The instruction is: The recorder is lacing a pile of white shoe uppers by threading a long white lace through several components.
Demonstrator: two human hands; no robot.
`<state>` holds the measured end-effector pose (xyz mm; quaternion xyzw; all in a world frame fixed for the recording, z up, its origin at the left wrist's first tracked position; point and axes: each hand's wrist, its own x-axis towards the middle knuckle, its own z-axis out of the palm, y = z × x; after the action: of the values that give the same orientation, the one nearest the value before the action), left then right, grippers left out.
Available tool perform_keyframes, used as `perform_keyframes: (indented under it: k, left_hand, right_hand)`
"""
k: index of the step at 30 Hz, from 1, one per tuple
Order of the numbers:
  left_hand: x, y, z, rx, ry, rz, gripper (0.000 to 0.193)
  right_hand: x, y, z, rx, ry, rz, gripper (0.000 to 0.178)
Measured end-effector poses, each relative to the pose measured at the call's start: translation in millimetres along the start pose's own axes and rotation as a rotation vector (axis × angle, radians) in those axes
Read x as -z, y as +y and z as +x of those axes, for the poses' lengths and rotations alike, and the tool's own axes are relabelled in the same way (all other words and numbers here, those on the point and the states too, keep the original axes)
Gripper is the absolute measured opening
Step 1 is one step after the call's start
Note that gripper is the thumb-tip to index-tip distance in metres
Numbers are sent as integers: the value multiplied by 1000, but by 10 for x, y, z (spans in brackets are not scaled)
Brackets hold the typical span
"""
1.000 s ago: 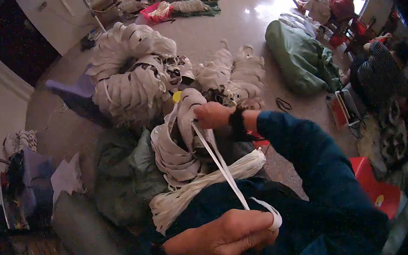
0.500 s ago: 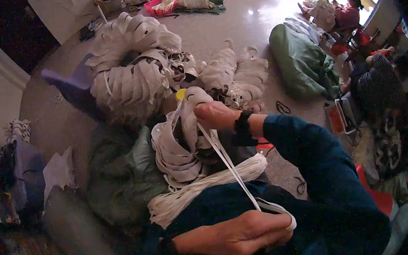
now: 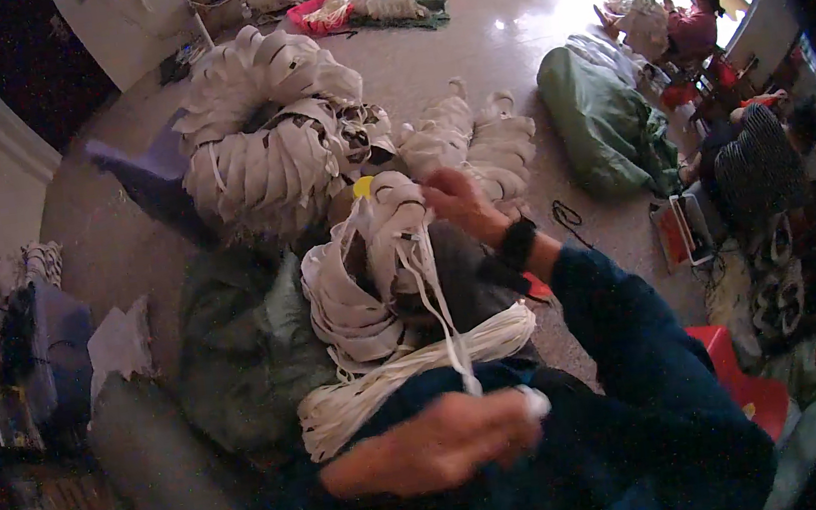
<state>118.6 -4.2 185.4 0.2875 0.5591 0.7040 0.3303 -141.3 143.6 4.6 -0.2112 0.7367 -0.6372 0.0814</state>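
My left hand (image 3: pixel 440 445), blurred, is closed low in front of me on a narrow white ribbon (image 3: pixel 448 326). The ribbon runs up from it, slightly slack, to a curved stack of overlapping off-white fabric pieces (image 3: pixel 392 201) at my lap. A rounded white end pokes out past my left fingers. My right hand (image 3: pixel 466 206), with curled fingers, is at the stack's upper right edge; what is between its fingertips is hidden. Beside the stack's lower part hang more such pieces (image 3: pixel 348 302). A bundle of cream ribbons (image 3: pixel 417 380) lies across my lap.
Large coils of fabric pieces (image 3: pixel 262 166) stand ahead on a purple chair (image 3: pixel 153 178). More rows of pieces (image 3: pixel 502 149) are to their right. A green sack (image 3: pixel 594 123) lies on the floor. Two people sit at the right, near a red stool (image 3: pixel 744 378).
My right hand has shifted slightly right and up from the stack's front. My left hand has moved left and a little up, and the ribbon hangs looser and steeper.
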Motion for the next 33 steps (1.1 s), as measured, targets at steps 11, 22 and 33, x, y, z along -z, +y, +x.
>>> perform_keyframes:
  k: [11,22,33]
  left_hand:
    - [1002,-1296,-298,129,910,1240,16]
    - [1740,-3087,-236,483,740,1383,24]
    - [1921,-2223,-69,324,767,1049,18]
  right_hand:
    - [-399,124,-1118,197,-272,-1100,59]
    - [-209,1015,-780,6,-359,-765,20]
    - [463,378,-834,-105,101,-151,11]
